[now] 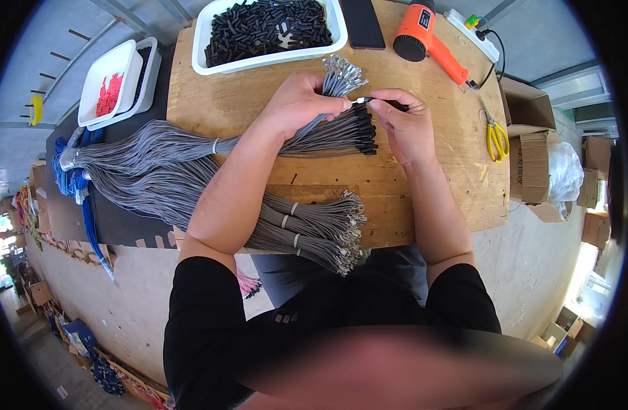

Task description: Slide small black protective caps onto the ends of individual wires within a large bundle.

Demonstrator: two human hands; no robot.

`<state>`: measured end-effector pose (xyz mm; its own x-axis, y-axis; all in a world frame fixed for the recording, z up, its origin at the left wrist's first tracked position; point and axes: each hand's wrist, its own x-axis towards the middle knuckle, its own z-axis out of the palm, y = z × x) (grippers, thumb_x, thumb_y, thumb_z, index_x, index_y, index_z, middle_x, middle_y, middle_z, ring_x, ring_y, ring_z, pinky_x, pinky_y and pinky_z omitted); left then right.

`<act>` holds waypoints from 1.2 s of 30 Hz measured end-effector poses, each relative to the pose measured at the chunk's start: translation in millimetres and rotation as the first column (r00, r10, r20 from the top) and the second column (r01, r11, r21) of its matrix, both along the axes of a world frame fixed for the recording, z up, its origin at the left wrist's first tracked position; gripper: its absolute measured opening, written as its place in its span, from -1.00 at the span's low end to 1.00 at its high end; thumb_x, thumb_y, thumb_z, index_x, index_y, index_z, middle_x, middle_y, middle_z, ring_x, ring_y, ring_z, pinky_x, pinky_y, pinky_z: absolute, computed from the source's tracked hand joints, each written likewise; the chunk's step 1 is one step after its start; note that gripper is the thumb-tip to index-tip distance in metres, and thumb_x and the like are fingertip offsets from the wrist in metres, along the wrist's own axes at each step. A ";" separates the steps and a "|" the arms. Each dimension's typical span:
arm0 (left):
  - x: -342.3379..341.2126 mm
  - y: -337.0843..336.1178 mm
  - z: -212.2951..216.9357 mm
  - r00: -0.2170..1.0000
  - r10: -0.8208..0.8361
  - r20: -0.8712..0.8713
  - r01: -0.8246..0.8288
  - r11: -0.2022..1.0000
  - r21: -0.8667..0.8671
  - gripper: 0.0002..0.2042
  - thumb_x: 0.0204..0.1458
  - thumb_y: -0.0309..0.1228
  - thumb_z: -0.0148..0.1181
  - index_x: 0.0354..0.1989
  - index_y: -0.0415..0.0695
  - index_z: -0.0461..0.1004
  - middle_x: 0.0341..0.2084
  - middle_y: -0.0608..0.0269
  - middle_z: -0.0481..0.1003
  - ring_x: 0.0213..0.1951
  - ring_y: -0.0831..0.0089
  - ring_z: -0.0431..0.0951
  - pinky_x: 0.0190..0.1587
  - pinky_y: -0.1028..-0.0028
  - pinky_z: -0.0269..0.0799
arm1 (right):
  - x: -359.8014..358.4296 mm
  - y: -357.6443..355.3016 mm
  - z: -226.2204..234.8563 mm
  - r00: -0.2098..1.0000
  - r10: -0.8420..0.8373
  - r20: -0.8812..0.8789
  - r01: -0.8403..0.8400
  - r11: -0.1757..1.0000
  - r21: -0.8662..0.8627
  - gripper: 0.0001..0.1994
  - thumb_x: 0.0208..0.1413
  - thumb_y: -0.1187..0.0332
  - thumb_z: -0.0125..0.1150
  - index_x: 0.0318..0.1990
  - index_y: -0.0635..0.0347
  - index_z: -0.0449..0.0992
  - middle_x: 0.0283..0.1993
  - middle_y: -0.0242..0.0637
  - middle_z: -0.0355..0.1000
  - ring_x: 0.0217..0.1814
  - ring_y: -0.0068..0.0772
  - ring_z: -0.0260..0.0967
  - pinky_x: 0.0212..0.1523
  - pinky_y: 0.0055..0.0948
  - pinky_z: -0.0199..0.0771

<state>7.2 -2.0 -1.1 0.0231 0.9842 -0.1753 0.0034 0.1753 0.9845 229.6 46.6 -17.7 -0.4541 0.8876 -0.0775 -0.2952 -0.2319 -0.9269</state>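
My left hand (300, 106) is closed around a bundle of grey wires (336, 86), whose bare metal terminals (343, 65) fan out above the fist. Its thumb and forefinger pinch one wire end pointing right. There my right hand (408, 126) holds a small black sleeve (396, 104) between thumb and fingers, close against that wire's tip. Under both hands lie grey wires with black sleeved ends (366, 133). Nearer me, several tied bundles with bare metal terminals (348, 229) rest at the table's front edge.
A white tray (200, 60) of loose black sleeves stands at the back, beside a dark phone (364, 24). An orange heat gun (423, 41) and yellow-handled scissors (496, 140) lie right. Far left is a white tray (126, 65) with red pieces. Cardboard boxes (533, 164) stand beyond the table.
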 end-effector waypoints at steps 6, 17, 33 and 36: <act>0.3 -0.5 4.6 0.999 -0.033 0.030 0.033 0.999 -0.005 -0.81 -0.08 -0.44 0.40 -0.38 -0.34 0.61 -0.57 0.26 0.54 -0.51 0.56 0.49 -0.41 0.52 0.38 | 0.7 -0.5 -0.1 1.000 0.009 -0.020 -0.008 0.999 0.040 -0.84 0.11 0.66 0.31 -0.15 0.32 0.64 -0.21 -0.30 0.58 -0.21 -0.62 0.48 -0.22 -0.66 0.48; -1.2 0.8 -0.1 0.997 -0.053 0.059 0.054 0.998 -0.021 -0.80 -0.05 -0.45 0.39 -0.34 -0.35 0.61 -0.54 0.23 0.56 -0.49 0.52 0.52 -0.38 0.51 0.41 | -2.6 -3.4 0.4 1.000 -0.005 -0.018 0.006 0.997 0.070 -0.84 0.10 0.67 0.31 -0.16 0.35 0.64 -0.19 -0.28 0.59 -0.18 -0.60 0.50 -0.17 -0.65 0.51; 1.9 0.2 0.4 0.999 -0.027 0.036 0.027 1.000 0.004 -0.81 -0.03 -0.46 0.36 -0.33 -0.36 0.63 -0.51 0.19 0.60 -0.46 0.51 0.58 -0.32 0.50 0.48 | 8.1 14.1 -3.6 0.964 0.138 -0.229 -0.211 0.918 -0.335 -0.74 0.34 0.30 0.17 -0.04 0.35 0.51 -0.29 -0.33 0.50 -0.49 -0.71 0.13 -0.61 -0.75 0.04; 1.2 -1.1 2.2 0.999 -0.033 0.032 0.033 0.999 0.011 -0.82 -0.03 -0.47 0.35 -0.34 -0.36 0.62 -0.51 0.20 0.60 -0.46 0.52 0.57 -0.32 0.50 0.47 | 6.8 13.9 -6.5 0.946 0.179 -0.268 -0.264 0.907 -0.326 -0.76 0.33 0.31 0.17 -0.05 0.34 0.50 -0.29 -0.34 0.49 -0.48 -0.73 0.14 -0.61 -0.77 0.04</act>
